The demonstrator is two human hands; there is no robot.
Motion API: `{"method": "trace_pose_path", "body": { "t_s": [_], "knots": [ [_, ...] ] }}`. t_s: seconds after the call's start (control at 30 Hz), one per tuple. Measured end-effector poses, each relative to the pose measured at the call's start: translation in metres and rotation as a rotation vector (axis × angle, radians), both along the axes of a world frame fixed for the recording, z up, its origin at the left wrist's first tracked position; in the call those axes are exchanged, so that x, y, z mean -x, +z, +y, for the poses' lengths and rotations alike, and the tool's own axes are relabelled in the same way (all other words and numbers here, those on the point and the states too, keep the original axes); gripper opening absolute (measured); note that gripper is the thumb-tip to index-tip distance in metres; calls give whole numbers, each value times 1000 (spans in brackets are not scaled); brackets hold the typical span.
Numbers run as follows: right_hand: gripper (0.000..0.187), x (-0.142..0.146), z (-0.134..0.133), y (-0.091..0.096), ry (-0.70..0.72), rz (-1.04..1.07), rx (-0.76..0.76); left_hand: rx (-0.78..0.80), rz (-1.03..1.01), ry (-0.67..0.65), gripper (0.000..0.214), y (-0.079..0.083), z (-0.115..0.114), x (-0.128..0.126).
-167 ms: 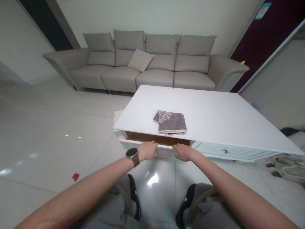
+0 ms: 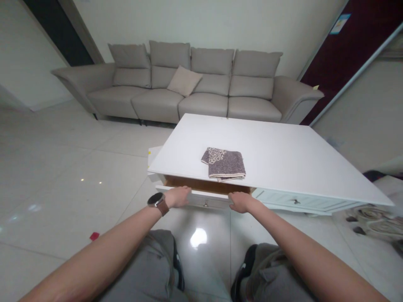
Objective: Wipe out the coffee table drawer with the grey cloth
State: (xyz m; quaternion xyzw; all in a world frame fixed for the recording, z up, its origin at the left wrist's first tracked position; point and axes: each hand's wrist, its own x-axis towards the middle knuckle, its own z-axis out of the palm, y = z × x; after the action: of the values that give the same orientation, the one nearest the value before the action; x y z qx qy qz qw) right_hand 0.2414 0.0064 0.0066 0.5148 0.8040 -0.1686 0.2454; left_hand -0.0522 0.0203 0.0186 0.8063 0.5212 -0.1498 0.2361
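Observation:
A drawer with a white front and a brown wooden inside is pulled partway out of the white coffee table. My left hand, with a watch on its wrist, grips the top edge of the drawer front left of its small metal knob. Right of the knob, my right hand has its fingers curled over the same edge. On the tabletop, just above the drawer opening, lies a folded purple-grey towel with a cream pattern and border.
A long grey sofa with a beige cushion stands behind the table. A second drawer is closed at the right. My feet are on the glossy tiled floor, where a small red piece lies at the left.
My left hand has slid left along the drawer's edge, uncovering the knob. My right hand stays in place on the edge. The view has shifted slightly.

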Motion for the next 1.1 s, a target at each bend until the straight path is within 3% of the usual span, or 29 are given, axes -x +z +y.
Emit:
{"method": "trace_pose_path", "body": {
  "t_s": [0.17, 0.3, 0.43, 0.67, 0.9, 1.1],
  "knots": [
    [40, 11, -1, 3, -5, -34, -56, -31, 79, -50, 45, -16, 12, 3],
    [38, 17, -3, 3, -3, -64, -79, -115, 138, -32, 37, -23, 5, -7],
    [41, 21, -5, -1, 10, -88, -78, -201, 159, -23, 30, -19, -7, -12],
    [38, 27, -13, -8, 66, -110, -65, -157, 239, -28, 32, -3, -14, -23],
    [34, 33, -18, -17, 101, -133, -48, -186, 245, -23, 31, -10, -21, -29],
    [35, 37, -25, -24, 137, -141, -28, -146, 301, -106, 32, -11, -35, -41]
  ]
}}
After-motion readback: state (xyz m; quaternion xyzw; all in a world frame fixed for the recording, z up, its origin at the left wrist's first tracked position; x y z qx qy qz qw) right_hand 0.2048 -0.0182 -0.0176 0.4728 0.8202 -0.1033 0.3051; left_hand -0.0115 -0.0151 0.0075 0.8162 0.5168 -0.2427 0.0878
